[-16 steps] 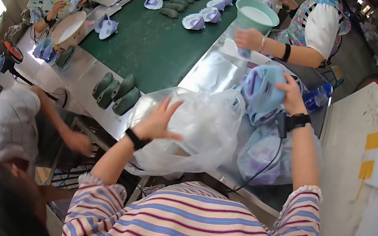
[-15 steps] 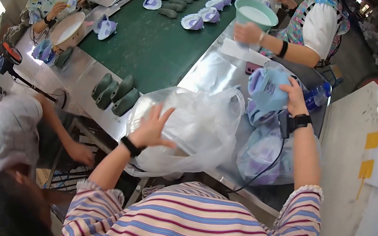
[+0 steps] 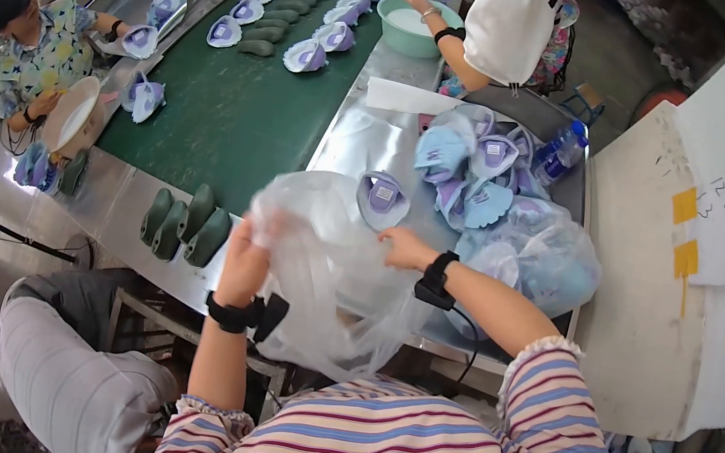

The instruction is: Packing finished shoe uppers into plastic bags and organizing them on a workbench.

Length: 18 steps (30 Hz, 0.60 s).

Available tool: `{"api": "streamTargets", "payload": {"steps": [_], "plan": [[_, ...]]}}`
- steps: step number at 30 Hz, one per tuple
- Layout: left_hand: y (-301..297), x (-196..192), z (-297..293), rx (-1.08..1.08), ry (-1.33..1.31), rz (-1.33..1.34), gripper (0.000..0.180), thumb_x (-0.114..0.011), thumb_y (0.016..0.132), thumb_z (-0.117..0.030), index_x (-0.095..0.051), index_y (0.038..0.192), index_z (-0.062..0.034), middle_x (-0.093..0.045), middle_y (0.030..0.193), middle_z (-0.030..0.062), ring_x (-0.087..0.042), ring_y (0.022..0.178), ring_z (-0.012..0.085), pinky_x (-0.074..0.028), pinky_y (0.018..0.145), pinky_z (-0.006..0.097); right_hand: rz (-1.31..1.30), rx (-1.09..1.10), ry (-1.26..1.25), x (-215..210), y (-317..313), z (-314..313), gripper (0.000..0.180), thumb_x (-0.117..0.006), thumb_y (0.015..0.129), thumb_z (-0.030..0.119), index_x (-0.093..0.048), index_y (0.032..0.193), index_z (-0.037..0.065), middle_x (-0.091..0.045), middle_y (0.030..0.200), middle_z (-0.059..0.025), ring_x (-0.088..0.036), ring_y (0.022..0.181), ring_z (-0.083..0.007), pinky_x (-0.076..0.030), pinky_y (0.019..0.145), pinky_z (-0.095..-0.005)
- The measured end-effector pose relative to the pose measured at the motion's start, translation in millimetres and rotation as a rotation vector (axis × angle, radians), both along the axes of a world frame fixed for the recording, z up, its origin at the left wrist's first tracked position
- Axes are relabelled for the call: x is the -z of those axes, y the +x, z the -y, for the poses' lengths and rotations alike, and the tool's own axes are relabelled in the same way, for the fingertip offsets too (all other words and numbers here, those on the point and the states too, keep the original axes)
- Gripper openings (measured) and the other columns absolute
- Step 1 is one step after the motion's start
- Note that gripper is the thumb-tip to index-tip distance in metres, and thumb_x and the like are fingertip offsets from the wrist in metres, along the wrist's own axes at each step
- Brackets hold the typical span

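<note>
Clear plastic bag, crumpled and translucent, is held up over the near edge of the steel counter, directly in front of the person in the striped shirt. Left hand is clenched on the bag's left side, fingers gathering the film; a black wristband sits just below it. Right hand grasps the bag's upper right edge, with a black watch at the wrist. Seen just above the bag's rim, a light-blue moulded mask with a purple centre lies on the counter. Beyond it to the right, a heap of similar masks rests beside a second filled plastic bag and a water bottle. Three dark-green moulds stand together at the counter's edge, left of the held bag. Further masks lie along the green conveyor belt, where other people work on both sides.
</note>
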<state>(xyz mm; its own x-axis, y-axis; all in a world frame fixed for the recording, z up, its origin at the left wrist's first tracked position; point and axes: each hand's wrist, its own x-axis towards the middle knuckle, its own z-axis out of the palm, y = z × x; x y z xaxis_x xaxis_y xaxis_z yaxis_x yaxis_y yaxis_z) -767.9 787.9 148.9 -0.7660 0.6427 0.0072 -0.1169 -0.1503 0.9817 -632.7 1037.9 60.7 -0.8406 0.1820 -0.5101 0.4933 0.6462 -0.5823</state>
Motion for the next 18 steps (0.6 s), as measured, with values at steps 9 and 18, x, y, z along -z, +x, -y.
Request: {"api": "streamTargets", "payload": {"steps": [9, 18], "plan": [[56.8, -44.3, -15.4, 0.196, 0.34, -0.285, 0.118, -0.085, 0.044, -0.045, -0.022, 0.132, 0.0019, -0.037, 0.131, 0.015, -0.04, 0.118, 0.0268, -0.027, 0.101, 0.039, -0.8, 0.161, -0.501, -197.0, 79.1, 66.1, 0.026, -0.055, 0.084, 0.018, -0.053, 0.105, 0.004, -0.045, 0.125, -0.0111, -0.04, 0.117, -0.0226, -0.031, 0.097, -0.0353], [50.3, -19.6, 15.0, 1.238, 0.223, -1.044, 0.054, -0.073, 0.063, -0.032, -0.056, 0.104, -0.0006, -0.058, 0.105, 0.0166, -0.055, 0.101, 0.0302, -0.037, 0.093, 0.043, -1.302, 0.019, 0.492, -262.9, 208.4, 131.4, 0.078, -0.061, 0.075, 0.048, -0.028, 0.136, 0.011, -0.025, 0.134, -0.029, -0.032, 0.119, -0.0428, -0.029, 0.097, -0.0479]]}}
